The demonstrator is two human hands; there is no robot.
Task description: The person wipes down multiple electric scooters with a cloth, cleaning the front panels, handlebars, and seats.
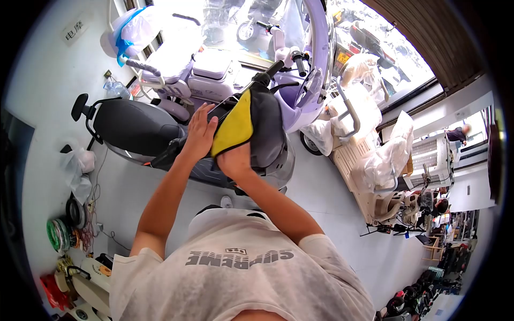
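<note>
A yellow cloth with a dark edge (235,126) lies over the front of a dark scooter, below its handlebar. My right hand (234,160) is at the cloth's lower end, its fingers hidden under or behind the cloth. Just left of the cloth is my left hand (201,131), fingers extended and slightly apart, near the handlebar area. The scooter's black seat (136,125) extends to the left, with a backrest (80,107) at its end. A black handlebar grip (274,68) shows above the cloth.
Behind stands a lilac scooter (211,72) with a curved front. Plastic-wrapped beige vehicles (356,160) stand at the right. Coiled cables (58,235) and a tyre (75,213) sit by the left wall. A person (458,135) is far off at the right.
</note>
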